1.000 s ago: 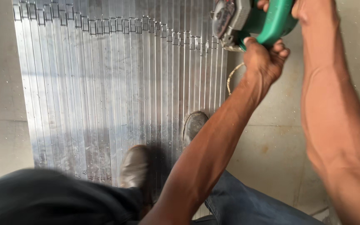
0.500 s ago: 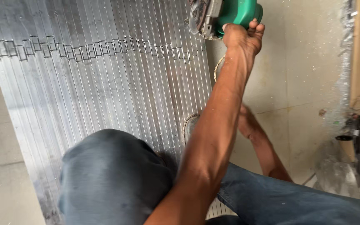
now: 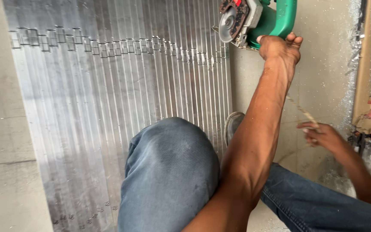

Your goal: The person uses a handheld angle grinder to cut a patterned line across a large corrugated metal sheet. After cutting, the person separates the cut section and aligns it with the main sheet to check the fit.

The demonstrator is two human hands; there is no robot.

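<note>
1. Head view: we find the left hand (image 3: pixel 280 47) closed tight on the green-bodied angle grinder with a grey cutting disc (image 3: pixel 254 19), held at the top right, its disc just off the right edge of the sheets.
2. The grinder sits raised and tilted, in our judgement to keep the disc free of the metal.
3. The right hand (image 3: pixel 323 136) is loosely curled on a thin pale cord (image 3: pixel 302 112), low beside the thigh and well apart from the tool, probably to keep the lead out of the way.
4. The row of ribbed silver aluminium strips (image 3: pixel 108 107) lies flat on the grey floor (image 3: pixel 5 129), with a notched line cut across the upper end.
5. A knee in blue denim (image 3: pixel 168 172) hides the lower middle strips; a grey shoe (image 3: pixel 233 124) is mostly covered.
6. The grinder's top is cut off by the frame, and we cannot make out whether the disc spins.
</note>
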